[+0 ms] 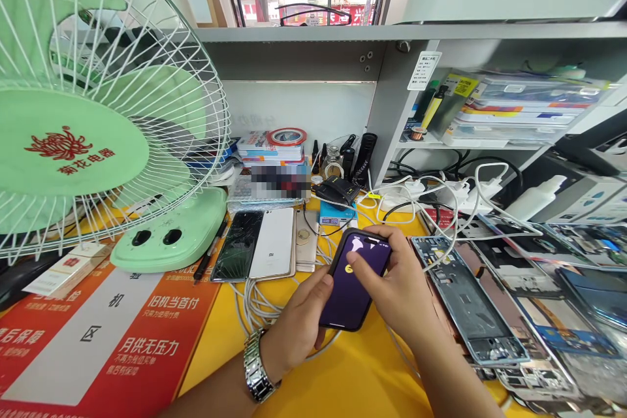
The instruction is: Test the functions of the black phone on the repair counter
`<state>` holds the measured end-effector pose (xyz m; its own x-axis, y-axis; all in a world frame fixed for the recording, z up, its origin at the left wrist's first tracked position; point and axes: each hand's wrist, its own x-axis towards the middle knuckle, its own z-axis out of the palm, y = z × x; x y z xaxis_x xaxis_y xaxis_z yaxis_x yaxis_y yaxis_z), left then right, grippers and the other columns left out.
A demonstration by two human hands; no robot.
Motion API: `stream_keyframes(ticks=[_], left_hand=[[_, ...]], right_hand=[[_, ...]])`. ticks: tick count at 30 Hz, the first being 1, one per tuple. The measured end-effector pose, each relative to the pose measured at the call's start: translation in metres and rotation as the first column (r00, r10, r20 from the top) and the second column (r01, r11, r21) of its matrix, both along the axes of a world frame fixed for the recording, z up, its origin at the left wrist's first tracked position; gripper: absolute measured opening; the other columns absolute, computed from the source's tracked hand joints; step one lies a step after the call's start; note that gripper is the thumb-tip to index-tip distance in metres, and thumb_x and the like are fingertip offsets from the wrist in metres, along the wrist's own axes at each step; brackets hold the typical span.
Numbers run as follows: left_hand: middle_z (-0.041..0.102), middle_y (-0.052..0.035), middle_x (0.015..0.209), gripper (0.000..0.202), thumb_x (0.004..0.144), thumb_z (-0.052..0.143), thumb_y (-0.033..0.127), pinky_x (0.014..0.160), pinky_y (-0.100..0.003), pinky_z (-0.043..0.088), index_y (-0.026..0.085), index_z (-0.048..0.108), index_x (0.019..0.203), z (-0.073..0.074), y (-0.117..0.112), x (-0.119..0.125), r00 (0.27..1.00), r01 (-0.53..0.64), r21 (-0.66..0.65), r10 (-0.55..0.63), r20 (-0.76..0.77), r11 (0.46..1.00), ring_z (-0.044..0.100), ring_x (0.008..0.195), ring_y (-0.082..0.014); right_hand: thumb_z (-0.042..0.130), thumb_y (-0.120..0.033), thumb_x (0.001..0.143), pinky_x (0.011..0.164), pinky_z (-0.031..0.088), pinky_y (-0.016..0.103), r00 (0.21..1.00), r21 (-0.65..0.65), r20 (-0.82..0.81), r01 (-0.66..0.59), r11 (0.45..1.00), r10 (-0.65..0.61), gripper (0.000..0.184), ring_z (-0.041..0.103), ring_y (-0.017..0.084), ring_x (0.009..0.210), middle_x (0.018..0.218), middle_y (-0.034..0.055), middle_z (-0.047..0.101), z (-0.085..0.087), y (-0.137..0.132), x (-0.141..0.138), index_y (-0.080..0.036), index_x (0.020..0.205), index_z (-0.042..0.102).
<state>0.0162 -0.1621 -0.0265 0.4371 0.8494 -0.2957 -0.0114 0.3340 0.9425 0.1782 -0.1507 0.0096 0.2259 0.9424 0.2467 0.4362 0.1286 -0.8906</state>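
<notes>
A smartphone (355,294) in a black case, its screen lit dark purple with white and yellow shapes, is held above the yellow tabletop. My left hand (301,313), with a metal-band watch (258,366) on its wrist, grips the phone's lower left side, thumb along the edge. My right hand (396,274) wraps round the upper right side, its thumb over the upper part of the screen. Just beyond lie a phone with a cracked dark screen (238,245), a white phone (272,245) and a gold-coloured phone (306,241). White cables (255,304) run beneath my hands.
A green fan (169,232) stands at the left on a red and orange printed mat (157,339). Opened phone frames (473,300) and parts crowd the right side. White chargers and cables (455,192) tangle below a grey shelf (313,32). A cigarette box (68,268) lies left.
</notes>
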Motion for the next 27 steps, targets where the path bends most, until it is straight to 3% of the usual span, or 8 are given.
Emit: stream_keyframes(ticks=[4, 9, 12, 16, 22, 27], left_hand=[[0.046, 0.0044, 0.058, 0.057, 0.090, 0.041, 0.062, 0.036, -0.019, 0.030, 0.019, 0.055, 0.124, 0.0031, -0.0007, 0.0002, 0.998, 0.052, 0.032, -0.052, -0.026, 0.998, 0.037, 0.038, -0.0072], [0.044, 0.0054, 0.057, 0.059, 0.090, 0.040, 0.063, 0.035, -0.019, 0.029, 0.019, 0.053, 0.127, 0.0023, -0.0002, 0.0001, 1.000, 0.013, 0.014, -0.013, -0.001, 1.000, 0.036, 0.038, -0.0073], [0.046, 0.0047, 0.058, 0.056, 0.091, 0.040, 0.061, 0.035, -0.019, 0.029, 0.020, 0.054, 0.125, 0.0037, -0.0018, -0.0004, 0.999, 0.035, 0.039, -0.034, -0.016, 0.999, 0.037, 0.038, -0.0072], [0.047, 0.0043, 0.059, 0.054, 0.091, 0.041, 0.061, 0.037, -0.019, 0.031, 0.020, 0.056, 0.123, 0.0047, -0.0025, -0.0006, 0.998, 0.060, 0.045, -0.058, -0.037, 0.997, 0.039, 0.039, -0.0079], [0.045, 0.0036, 0.063, 0.053, 0.090, 0.042, 0.061, 0.035, -0.019, 0.030, 0.019, 0.055, 0.120, 0.0011, 0.0026, 0.0014, 0.999, -0.002, -0.012, 0.003, 0.052, 1.000, 0.035, 0.041, -0.0077], [0.043, 0.0041, 0.060, 0.053, 0.090, 0.040, 0.062, 0.035, -0.019, 0.029, 0.019, 0.055, 0.117, 0.0036, 0.0015, 0.0010, 1.000, 0.010, -0.026, -0.010, 0.012, 1.000, 0.032, 0.039, -0.0072]], right_hand=[[0.057, -0.045, 0.086, 0.057, 0.047, 0.027, 0.997, -0.026, -0.051, 0.057, 0.998, -0.059, 0.023, 0.056, 0.016, 0.064, 0.078, 0.0001, 0.061, -0.0003, -0.0004, 0.0039, -0.023, 0.093, 0.057], [0.068, -0.034, 0.076, 0.064, 0.051, 0.028, 0.994, -0.045, -0.076, -0.078, 0.996, 0.075, 0.035, 0.060, 0.017, 0.073, 0.092, 0.0014, 0.063, 0.0021, -0.0011, 0.0030, -0.024, 0.106, 0.053], [0.070, -0.036, 0.074, 0.065, 0.050, 0.028, 0.999, -0.032, -0.039, -0.018, 0.999, 0.016, 0.033, 0.059, 0.017, 0.072, 0.088, 0.0013, 0.064, 0.0026, -0.0010, 0.0012, -0.023, 0.100, 0.055], [0.059, -0.046, 0.084, 0.056, 0.046, 0.027, 0.997, -0.019, -0.052, 0.052, 0.998, -0.053, 0.025, 0.055, 0.016, 0.063, 0.076, 0.0005, 0.061, 0.0008, 0.0004, 0.0016, -0.022, 0.092, 0.059], [0.062, -0.033, 0.082, 0.080, 0.049, 0.035, 0.994, -0.003, -0.064, -0.086, 0.996, 0.086, 0.032, 0.062, 0.023, 0.092, 0.108, 0.0064, 0.065, 0.0016, 0.0009, 0.0028, -0.024, 0.113, 0.058], [0.056, -0.036, 0.087, 0.077, 0.049, 0.033, 0.995, 0.012, -0.098, -0.027, 1.000, 0.028, 0.022, 0.063, 0.021, 0.087, 0.100, 0.0036, 0.069, 0.0012, 0.0001, 0.0046, -0.025, 0.104, 0.065]])
